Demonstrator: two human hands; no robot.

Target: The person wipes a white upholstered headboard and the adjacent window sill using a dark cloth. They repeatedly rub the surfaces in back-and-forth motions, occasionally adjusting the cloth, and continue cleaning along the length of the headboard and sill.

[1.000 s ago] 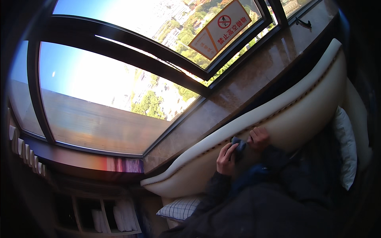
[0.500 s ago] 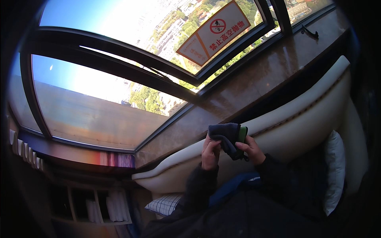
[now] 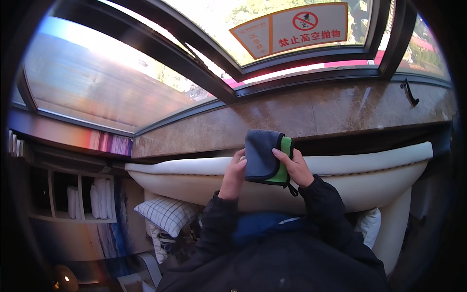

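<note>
Two-handed, held a folded gray-and-green cloth [image 3: 261, 155] over the cream backrest [image 3: 365, 189], with the stone sill [image 3: 340, 108] and window frame [image 3: 399, 46] beyond. Clasped its left edge in the left hand [image 3: 233, 175] and pinched its right side, black-trimmed and showing green, in the right hand [image 3: 299, 170], thumb on top.

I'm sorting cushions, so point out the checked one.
The left cushion, nearer the left hand: dark grid lines cross its white cover, while the right cushion, past the right sleeve, shows plain white.
</note>
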